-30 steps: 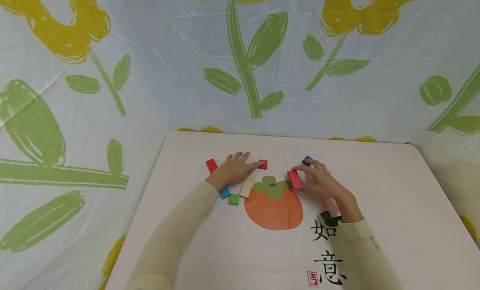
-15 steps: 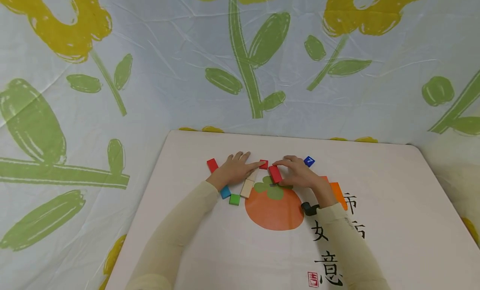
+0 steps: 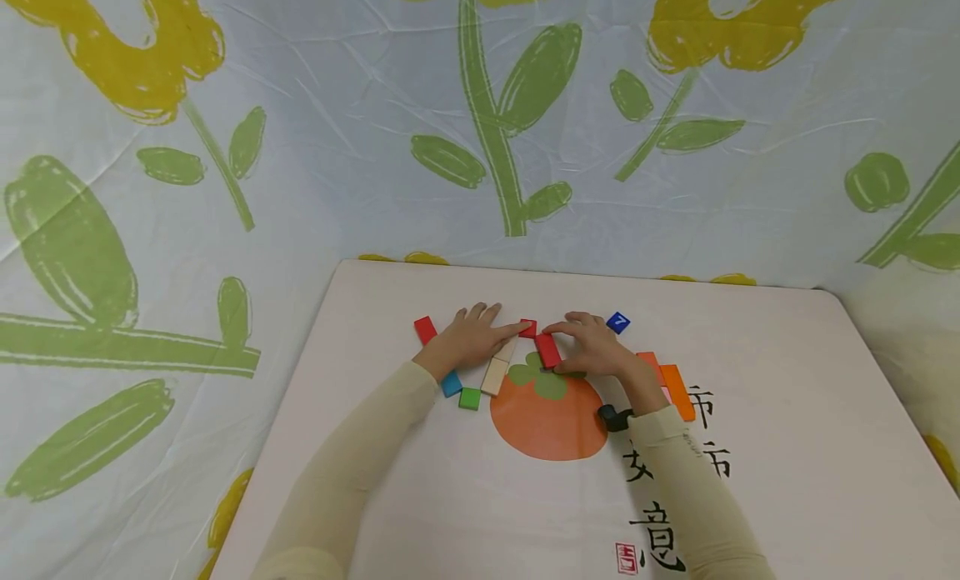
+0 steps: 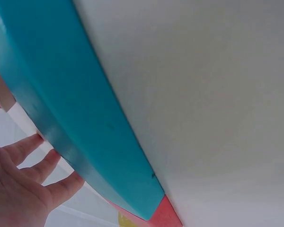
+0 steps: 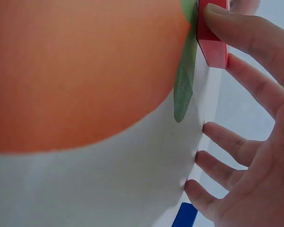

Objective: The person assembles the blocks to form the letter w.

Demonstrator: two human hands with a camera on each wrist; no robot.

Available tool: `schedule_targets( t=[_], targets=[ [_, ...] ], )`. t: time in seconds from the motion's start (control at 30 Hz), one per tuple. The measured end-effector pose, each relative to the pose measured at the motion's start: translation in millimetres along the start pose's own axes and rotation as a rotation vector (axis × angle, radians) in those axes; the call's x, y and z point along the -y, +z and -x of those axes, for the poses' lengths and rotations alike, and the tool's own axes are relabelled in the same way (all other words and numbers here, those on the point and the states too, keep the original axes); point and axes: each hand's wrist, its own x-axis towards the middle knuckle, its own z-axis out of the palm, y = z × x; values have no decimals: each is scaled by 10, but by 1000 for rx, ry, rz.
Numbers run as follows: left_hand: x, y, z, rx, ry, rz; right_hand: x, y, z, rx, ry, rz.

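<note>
In the head view my left hand [image 3: 471, 337] lies with fingers spread on the table, one digit touching a small red block [image 3: 528, 328]. Under and beside that hand are a red block [image 3: 425, 330], a blue block [image 3: 451, 385] and wooden-coloured blocks [image 3: 494, 377]; the hand hides parts of them. In the left wrist view the blue block [image 4: 80, 104] looms close, left of it the spread fingers [image 4: 45, 165]. My right hand [image 3: 596, 347] pinches a longer red block [image 3: 548, 351] between thumb and index finger, just below the small red one; its other fingers rest on the table [image 5: 199, 156].
A green block [image 3: 469, 398] sits near the wooden ones. A blue block marked 7 [image 3: 618, 322] lies just right of my right hand. Orange blocks [image 3: 677, 392] lie partly behind the right forearm. A floral curtain [image 3: 337, 147] rises behind the table's far edge.
My right hand has carried the longer red block leftward, close to the small red block, then shifted it only slightly. The orange blocks have come into view. The left hand stays put.
</note>
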Motion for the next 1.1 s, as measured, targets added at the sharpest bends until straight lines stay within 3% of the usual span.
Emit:
schedule_targets(
  t=[0.6, 1.1],
  targets=[
    [11, 24, -7, -7, -2, 5, 15, -7, 20, -4, -13, -20],
    [-4, -55, 28, 14, 9, 23, -5, 9, 18, 9, 7, 1]
  ],
)
